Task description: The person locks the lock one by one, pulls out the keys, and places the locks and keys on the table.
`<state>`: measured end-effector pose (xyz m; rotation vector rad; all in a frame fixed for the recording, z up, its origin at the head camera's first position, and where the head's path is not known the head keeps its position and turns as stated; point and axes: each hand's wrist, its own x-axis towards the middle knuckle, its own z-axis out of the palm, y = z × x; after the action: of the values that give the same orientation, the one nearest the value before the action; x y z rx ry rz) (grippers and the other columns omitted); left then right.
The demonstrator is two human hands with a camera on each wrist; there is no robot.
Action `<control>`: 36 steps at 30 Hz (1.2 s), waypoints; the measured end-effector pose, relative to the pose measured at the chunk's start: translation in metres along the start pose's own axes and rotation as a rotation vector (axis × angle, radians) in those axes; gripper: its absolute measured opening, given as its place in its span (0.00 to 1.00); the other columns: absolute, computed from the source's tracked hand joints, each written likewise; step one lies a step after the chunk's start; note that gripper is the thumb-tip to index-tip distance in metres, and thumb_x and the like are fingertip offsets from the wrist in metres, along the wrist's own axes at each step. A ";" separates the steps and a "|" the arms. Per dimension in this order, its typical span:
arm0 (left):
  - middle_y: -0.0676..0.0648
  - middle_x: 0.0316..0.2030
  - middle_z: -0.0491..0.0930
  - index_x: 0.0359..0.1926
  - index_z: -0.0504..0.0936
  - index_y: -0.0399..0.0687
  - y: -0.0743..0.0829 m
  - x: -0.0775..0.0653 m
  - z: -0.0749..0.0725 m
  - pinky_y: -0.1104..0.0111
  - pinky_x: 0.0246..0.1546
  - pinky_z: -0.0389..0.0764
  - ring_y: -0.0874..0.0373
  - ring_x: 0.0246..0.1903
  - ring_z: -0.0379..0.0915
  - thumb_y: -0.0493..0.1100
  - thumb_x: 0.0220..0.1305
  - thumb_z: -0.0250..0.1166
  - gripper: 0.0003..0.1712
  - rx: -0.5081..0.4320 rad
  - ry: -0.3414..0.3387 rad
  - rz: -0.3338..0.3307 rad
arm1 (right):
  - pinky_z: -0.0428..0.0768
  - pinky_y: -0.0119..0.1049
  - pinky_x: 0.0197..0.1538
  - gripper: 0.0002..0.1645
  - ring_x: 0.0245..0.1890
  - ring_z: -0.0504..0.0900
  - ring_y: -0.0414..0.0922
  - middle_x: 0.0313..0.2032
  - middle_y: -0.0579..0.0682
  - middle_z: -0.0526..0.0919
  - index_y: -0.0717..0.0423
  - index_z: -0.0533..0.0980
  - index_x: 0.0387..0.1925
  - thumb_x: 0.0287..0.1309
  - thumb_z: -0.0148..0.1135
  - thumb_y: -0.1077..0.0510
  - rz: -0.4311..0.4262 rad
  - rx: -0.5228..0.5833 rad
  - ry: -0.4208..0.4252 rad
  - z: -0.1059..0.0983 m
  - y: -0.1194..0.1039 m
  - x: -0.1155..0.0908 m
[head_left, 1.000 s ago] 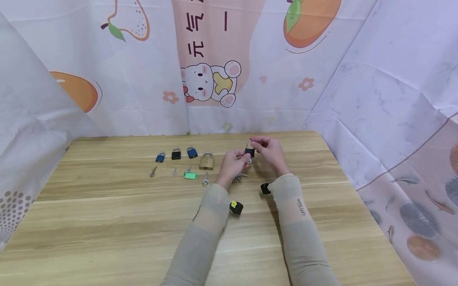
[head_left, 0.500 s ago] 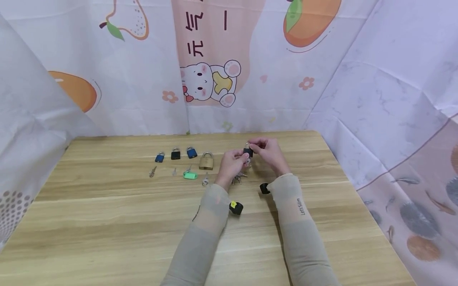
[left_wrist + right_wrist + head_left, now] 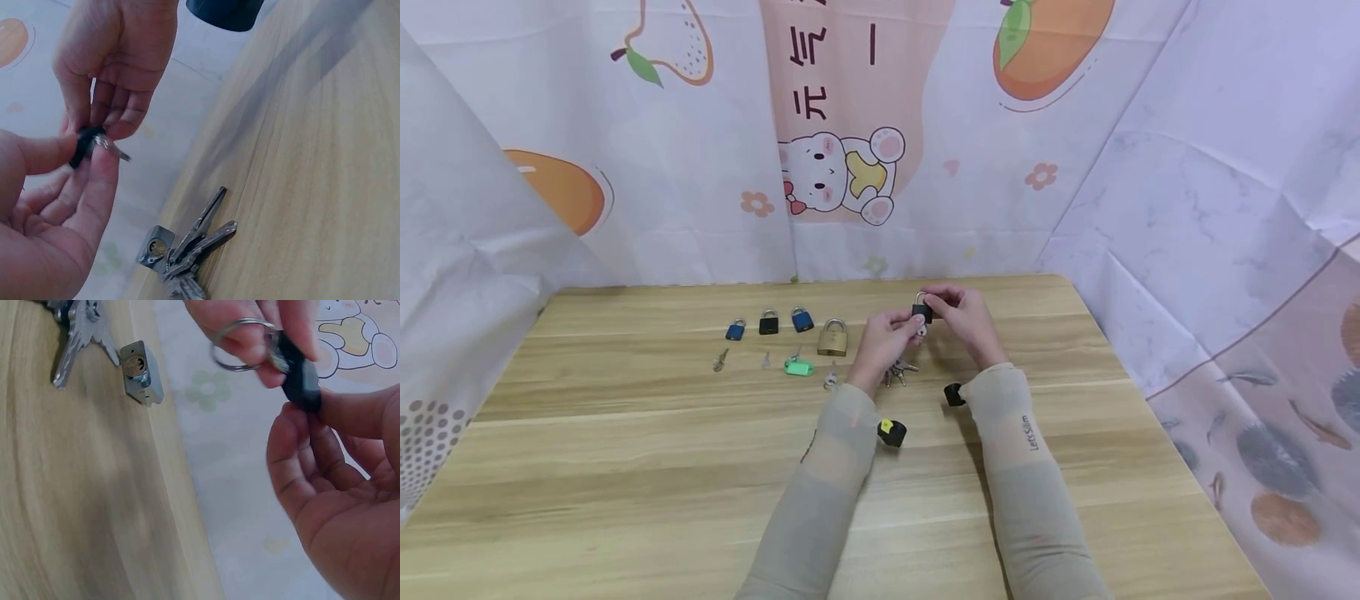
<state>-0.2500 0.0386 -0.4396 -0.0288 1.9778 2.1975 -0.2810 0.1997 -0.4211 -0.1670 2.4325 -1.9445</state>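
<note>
A small black padlock point(image 3: 922, 313) with a silver shackle is held up above the back right of the table. My left hand point(image 3: 882, 343) pinches its body between thumb and fingers. From the other side, my right hand point(image 3: 972, 323) pinches it near the shackle. A key point(image 3: 111, 147) stands at the padlock's underside, and a split ring point(image 3: 242, 344) hangs there, seen in the right wrist view. Whether the shackle is locked cannot be told. Below the hands, a bunch of keys point(image 3: 197, 244) lies on the table beside a silver padlock point(image 3: 155, 247).
Left of the hands stand a brass padlock point(image 3: 832, 340), a black padlock point(image 3: 768, 323) and two blue padlocks point(image 3: 802, 320). In front of them lie loose keys point(image 3: 721, 361) and a green key tag point(image 3: 799, 367). A printed curtain point(image 3: 700, 208) hangs behind the wooden table point(image 3: 662, 467).
Both hands keep hold of the black padlock. It dipped slightly, then came up again, and the key and ring below it shifted a little. The things on the table stay put.
</note>
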 end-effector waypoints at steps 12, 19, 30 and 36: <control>0.28 0.44 0.84 0.47 0.85 0.29 -0.006 0.000 0.002 0.65 0.40 0.87 0.34 0.44 0.83 0.40 0.72 0.65 0.15 0.057 -0.116 0.050 | 0.85 0.33 0.47 0.19 0.40 0.85 0.40 0.47 0.60 0.84 0.71 0.78 0.57 0.71 0.61 0.61 -0.032 0.092 0.034 -0.003 0.000 0.002; 0.31 0.44 0.84 0.48 0.85 0.31 -0.003 -0.001 0.002 0.64 0.41 0.87 0.33 0.45 0.81 0.43 0.73 0.64 0.16 0.009 -0.087 0.026 | 0.85 0.33 0.48 0.21 0.41 0.85 0.43 0.48 0.59 0.83 0.67 0.77 0.60 0.71 0.62 0.59 -0.015 0.112 0.019 0.002 0.000 0.001; 0.30 0.44 0.83 0.45 0.85 0.34 0.002 -0.003 -0.001 0.59 0.43 0.86 0.41 0.40 0.82 0.44 0.72 0.65 0.15 -0.014 -0.041 0.035 | 0.84 0.35 0.51 0.29 0.42 0.87 0.45 0.48 0.58 0.86 0.59 0.72 0.68 0.68 0.66 0.58 0.008 0.120 -0.086 0.001 0.001 0.001; 0.32 0.44 0.84 0.44 0.86 0.35 0.002 -0.003 0.001 0.64 0.38 0.87 0.57 0.31 0.80 0.46 0.72 0.66 0.15 -0.004 -0.049 0.014 | 0.82 0.38 0.54 0.30 0.43 0.87 0.47 0.46 0.57 0.86 0.59 0.73 0.68 0.67 0.67 0.57 0.018 0.127 -0.085 -0.002 0.001 0.002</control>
<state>-0.2476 0.0390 -0.4368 0.0377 1.9535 2.1897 -0.2837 0.2019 -0.4213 -0.2196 2.2426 -2.0324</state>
